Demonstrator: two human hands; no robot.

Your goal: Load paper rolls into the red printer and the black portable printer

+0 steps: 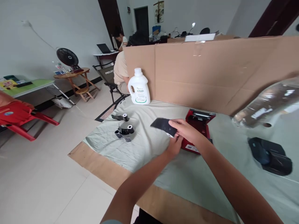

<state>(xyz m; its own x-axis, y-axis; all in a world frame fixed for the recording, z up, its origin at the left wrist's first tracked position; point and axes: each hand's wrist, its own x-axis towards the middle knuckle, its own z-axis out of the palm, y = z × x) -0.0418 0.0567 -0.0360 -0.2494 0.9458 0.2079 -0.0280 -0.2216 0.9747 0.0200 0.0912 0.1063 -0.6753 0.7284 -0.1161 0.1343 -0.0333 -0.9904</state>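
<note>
"What are those hands holding?"
"The left hand (175, 145) supports a roll of flecked black film (164, 125) from below; the right hand (184, 128) pinches it, thumb on top. Its loose tail juts leftward above the pale grey-green cloth (147, 152)."
"Beyond?"
"An open, boxy red machine (199, 123), then a white plastic jug (139, 88) by brown cardboard (198, 74)."

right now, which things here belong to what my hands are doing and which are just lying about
Likely part of the job:
- black roll, in your right hand, left hand just below
- open red device
- loose black rolls

Apparently just lying about:
- white jug
- black device
- plastic-wrapped bundle
- fan
</note>
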